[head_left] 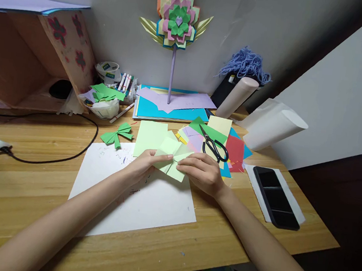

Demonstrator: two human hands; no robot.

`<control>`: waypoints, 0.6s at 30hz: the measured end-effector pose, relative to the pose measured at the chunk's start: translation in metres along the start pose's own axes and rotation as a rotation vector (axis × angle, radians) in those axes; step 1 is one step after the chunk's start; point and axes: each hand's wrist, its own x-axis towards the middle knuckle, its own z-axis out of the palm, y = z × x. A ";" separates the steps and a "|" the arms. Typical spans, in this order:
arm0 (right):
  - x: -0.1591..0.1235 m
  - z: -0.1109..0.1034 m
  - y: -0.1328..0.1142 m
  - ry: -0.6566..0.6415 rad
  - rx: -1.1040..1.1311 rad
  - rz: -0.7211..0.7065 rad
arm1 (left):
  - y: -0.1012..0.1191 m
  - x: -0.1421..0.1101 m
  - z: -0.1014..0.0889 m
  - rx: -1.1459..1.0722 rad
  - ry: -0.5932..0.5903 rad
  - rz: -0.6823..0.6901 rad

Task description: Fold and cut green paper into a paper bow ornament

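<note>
My left hand (pixel 147 165) pinches the left edge of a creased pale green sheet of paper (pixel 170 149), thumb on top. On its right side, my right hand (pixel 204 172) grips the same sheet, fingers bent over the edge. Fold lines cross at the sheet's middle, and it is held above a white sheet (pixel 111 210) with small coloured marks. Behind my left hand lies a flat pale green square (pixel 148 134). Beyond my right hand, black-handled scissors (pixel 214 145) rest on a pile of coloured paper (pixel 234 152).
A green paper bow (pixel 118 135) lies left of the squares. A layered paper flower (pixel 178 21) stands against the wall on a purple stem. At right are a phone (pixel 276 197) and a white paper roll (pixel 275 126). A black cable (pixel 68 160) curves across the left side.
</note>
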 end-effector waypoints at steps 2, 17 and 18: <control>0.002 -0.001 0.002 -0.062 0.015 0.007 | -0.002 0.000 0.001 0.021 0.023 0.011; 0.007 0.000 0.006 -0.285 0.931 1.166 | -0.003 -0.001 0.004 0.544 0.066 0.033; 0.007 0.000 0.006 -0.291 0.969 1.190 | -0.003 -0.001 0.004 0.538 0.068 0.035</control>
